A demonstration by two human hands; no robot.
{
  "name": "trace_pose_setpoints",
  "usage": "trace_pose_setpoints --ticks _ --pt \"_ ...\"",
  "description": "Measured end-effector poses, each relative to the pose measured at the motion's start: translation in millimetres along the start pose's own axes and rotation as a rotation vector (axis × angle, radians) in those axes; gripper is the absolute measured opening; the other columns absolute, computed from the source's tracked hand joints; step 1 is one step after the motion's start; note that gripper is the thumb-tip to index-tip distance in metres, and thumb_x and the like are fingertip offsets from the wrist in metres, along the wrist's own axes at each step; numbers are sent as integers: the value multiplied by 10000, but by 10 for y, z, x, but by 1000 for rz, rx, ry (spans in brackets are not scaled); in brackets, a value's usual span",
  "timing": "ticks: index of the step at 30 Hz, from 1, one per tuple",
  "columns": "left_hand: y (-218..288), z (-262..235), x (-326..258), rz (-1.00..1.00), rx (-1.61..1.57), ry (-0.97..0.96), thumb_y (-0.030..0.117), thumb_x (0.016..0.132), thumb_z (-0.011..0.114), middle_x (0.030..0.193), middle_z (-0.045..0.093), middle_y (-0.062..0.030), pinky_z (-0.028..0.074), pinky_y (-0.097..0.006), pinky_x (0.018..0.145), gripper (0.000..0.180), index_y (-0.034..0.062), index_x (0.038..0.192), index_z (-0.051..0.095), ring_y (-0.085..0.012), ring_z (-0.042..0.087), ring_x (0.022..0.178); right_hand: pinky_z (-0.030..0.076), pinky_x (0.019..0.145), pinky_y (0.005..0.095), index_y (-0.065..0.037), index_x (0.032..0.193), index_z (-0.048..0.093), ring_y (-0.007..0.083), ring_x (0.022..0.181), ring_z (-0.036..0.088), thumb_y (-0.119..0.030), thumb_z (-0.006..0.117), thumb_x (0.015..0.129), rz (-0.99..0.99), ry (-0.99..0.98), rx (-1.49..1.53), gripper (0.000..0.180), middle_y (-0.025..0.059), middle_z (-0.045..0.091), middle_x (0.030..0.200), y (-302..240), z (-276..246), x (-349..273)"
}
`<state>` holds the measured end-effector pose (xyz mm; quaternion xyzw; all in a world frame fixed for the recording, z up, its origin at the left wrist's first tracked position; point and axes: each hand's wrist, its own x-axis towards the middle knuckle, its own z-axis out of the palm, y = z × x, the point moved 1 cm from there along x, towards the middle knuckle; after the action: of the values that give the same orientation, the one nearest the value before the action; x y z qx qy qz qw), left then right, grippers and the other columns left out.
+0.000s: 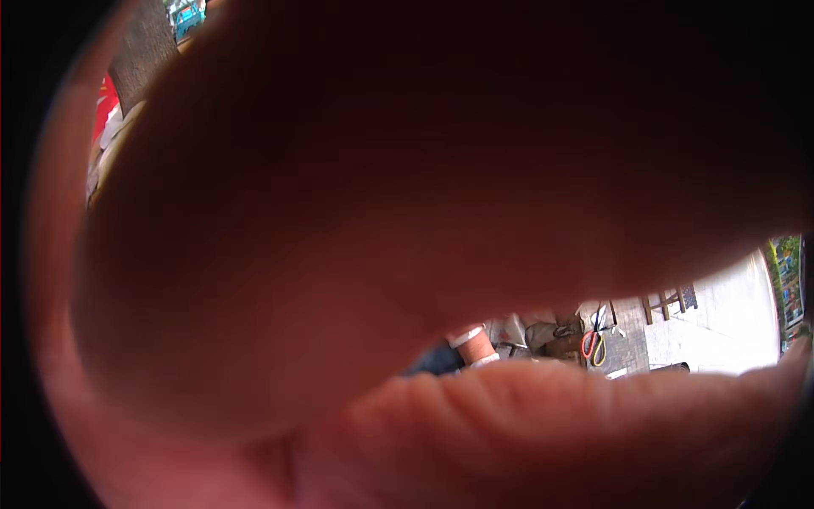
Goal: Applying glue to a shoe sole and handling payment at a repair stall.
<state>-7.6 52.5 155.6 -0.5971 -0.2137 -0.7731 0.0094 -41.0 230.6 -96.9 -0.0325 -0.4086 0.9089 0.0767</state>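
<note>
Fingers of a hand (pixel 543 411) lie right against the lens and cover most of the head view. Which hand they belong to, I cannot tell. One finger is a dark blur across the upper and middle part; below it runs a lighter, creased one. Whether this hand holds anything is hidden. Through the narrow gap between the fingers shows a spool wound with orange-red line (pixel 476 345). To its right is a pair of scissors (pixel 594 343) with one red and one yellow handle. Neither is seen in a hand.
Pale crumpled bags (pixel 510 331) lie beside the spool. Wooden legs of a seat or small table (pixel 666 305) stand on bright pavement (pixel 733 318) farther right. Greenery (pixel 787 263) edges the right rim. A tree trunk (pixel 146 51) and something red (pixel 105 103) show at upper left.
</note>
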Motion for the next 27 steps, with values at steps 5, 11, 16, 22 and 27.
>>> trace_pose_setpoints --ticks 5,11,16,22,27 --pt "256 -83 123 60 112 -99 457 901 353 1251 382 -235 462 -478 771 624 25 1326 203 -345 509 1038 505 604 316 -16 975 513 180 673 582 -151 496 892 -27 38 -76 160 117 582 881 -118 -51 -102" --pt "337 27 190 138 298 -122 435 903 357 1241 397 -218 450 -487 778 590 27 1311 236 -323 506 1045 500 583 312 -18 976 517 179 662 578 -129 498 887 -5 19 -46 144 107 586 872 -54 -48 -59" --pt "523 128 102 21 290 -57 417 905 360 1233 409 -204 441 -494 785 562 28 1298 263 -305 504 1050 499 603 294 -13 976 522 163 660 577 -119 488 892 -31 13 -32 140 95 583 864 -105 -9 -5" --pt "476 258 52 9 289 -19 396 907 365 1223 423 -187 430 -503 793 529 30 1283 296 -284 501 1057 503 595 291 -23 962 527 155 661 581 -128 504 887 18 25 4 131 86 586 855 -11 -33 26" --pt "409 391 66 50 241 -22 378 909 368 1215 435 -173 420 -511 799 503 31 1270 323 -266 499 1063 508 588 289 -32 948 532 148 661 586 -137 521 882 -8 22 1 124 77 588 847 -72 -59 -26"
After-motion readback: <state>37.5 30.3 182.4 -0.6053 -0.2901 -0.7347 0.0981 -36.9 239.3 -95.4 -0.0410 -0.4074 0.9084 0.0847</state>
